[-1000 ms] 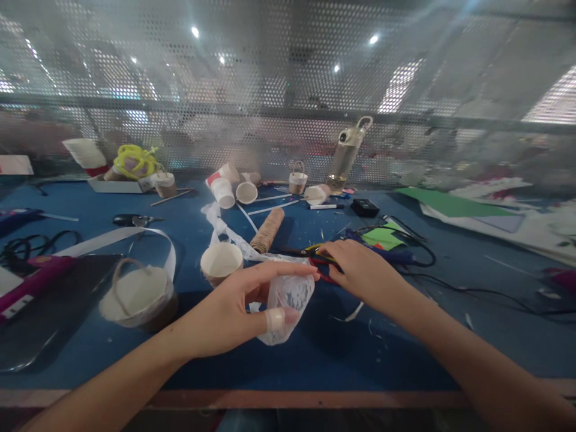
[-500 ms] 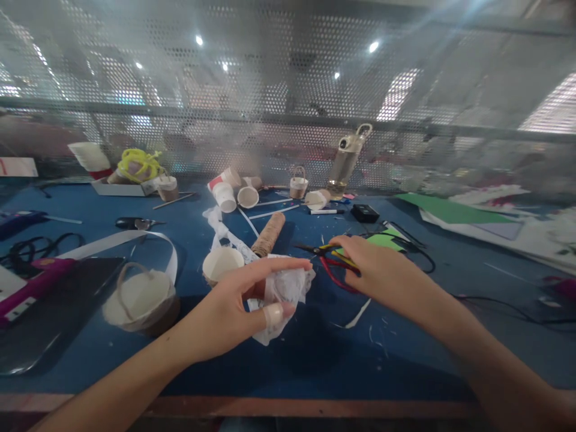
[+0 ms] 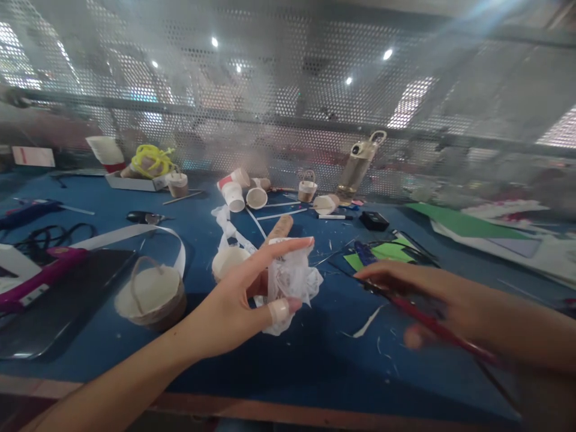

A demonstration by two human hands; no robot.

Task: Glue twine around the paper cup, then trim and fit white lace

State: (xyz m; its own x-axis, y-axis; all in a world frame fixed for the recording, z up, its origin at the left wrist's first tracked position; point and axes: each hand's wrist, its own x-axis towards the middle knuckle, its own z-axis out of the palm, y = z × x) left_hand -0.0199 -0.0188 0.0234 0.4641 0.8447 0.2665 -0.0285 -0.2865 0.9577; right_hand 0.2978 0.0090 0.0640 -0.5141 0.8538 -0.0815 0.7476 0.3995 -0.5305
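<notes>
My left hand [image 3: 243, 294] is curled around a bunched piece of white lace [image 3: 294, 282], fingers and thumb pressing it from both sides; a bandage wraps the thumb. Just behind that hand stands a white-lined cup [image 3: 227, 261], and a brown twine-wrapped roll [image 3: 282, 227] shows beyond the lace. To the right, my right hand [image 3: 432, 300] is blurred, with red-handled pliers [image 3: 427, 321] held in it; their dark end points left. Left of my left forearm sits a small basket [image 3: 150, 294] with a twine handle and white lining.
A magenta glue gun [image 3: 42, 279] and a dark tablet-like slab [image 3: 90, 300] lie at left. White ribbon [image 3: 135, 231] curves past the basket. Several cups, a bottle [image 3: 357, 168] and a black box [image 3: 374, 221] line the back. Green paper [image 3: 387, 252] lies beyond my right hand.
My right hand has moved right and toward me, with the pliers turned so their handles trail right. My left hand keeps its hold on the lace. The view has shifted slightly left.
</notes>
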